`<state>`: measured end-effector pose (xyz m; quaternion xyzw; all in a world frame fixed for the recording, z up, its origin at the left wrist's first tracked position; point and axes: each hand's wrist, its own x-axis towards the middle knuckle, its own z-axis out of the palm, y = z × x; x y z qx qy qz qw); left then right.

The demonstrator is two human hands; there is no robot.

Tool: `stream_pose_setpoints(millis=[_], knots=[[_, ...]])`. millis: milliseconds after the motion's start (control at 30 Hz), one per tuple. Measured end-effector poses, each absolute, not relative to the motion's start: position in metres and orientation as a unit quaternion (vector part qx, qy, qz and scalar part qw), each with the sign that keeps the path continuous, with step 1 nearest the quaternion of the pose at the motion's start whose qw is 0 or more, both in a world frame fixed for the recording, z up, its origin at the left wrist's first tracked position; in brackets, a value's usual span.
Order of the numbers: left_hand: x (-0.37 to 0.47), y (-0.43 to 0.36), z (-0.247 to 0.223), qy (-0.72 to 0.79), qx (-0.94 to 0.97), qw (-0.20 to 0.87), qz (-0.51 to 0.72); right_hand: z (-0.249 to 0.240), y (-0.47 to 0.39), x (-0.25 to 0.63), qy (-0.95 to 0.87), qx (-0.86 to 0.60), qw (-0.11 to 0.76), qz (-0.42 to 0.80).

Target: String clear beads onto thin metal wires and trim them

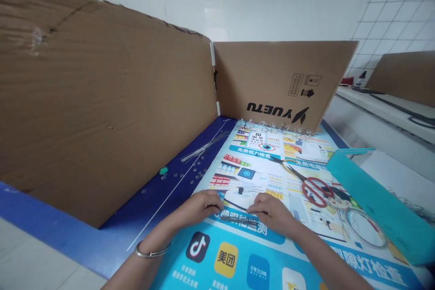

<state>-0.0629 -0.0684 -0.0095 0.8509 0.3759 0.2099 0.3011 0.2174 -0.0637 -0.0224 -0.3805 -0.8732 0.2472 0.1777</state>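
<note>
My left hand [205, 205] and my right hand [272, 212] rest low over a printed poster sheet [190, 276], a short gap apart. The fingers of each hand are pinched together. Whatever they hold is too thin or hidden to make out; a faint dark line runs between the fingertips, and I cannot tell whether it is print. Right of my right hand lie red-handled scissors [316, 191], with a yellow-handled tool [288, 161] just behind them. Several thin straight wires [205, 146] lie beyond my left hand, near small clear round pieces [197, 172] and a green disc [163, 171].
Tall cardboard panels stand on the left [112, 99] and at the back [272, 77]. Small clear pieces [288, 128] line the back panel's foot. At right are a wire coil [365, 227] and a teal box [370, 199] holding thin wire-like items.
</note>
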Motion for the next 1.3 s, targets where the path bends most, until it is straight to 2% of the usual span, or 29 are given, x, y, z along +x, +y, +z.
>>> stream_pose_setpoints(millis=[333,633,900,1133,1300], knots=[[-0.054,-0.071,-0.009,0.407,0.850,0.272,0.196,-0.010,-0.062,0.211,-0.884,-0.394,0.151,0.200],[-0.051,-0.069,-0.011,0.438,0.839,0.260,0.190,-0.001,-0.063,0.195,-0.922,-0.363,0.076,0.113],[-0.049,-0.068,-0.011,0.450,0.831,0.251,0.212,0.001,-0.064,0.188,-0.919,-0.393,0.021,0.029],[-0.049,-0.069,-0.013,0.461,0.830,0.222,0.221,0.002,-0.047,0.206,-0.884,-0.467,0.016,-0.014],[-0.044,-0.071,-0.011,0.463,0.831,0.214,0.223,0.003,-0.048,0.207,-0.886,-0.462,0.023,0.008]])
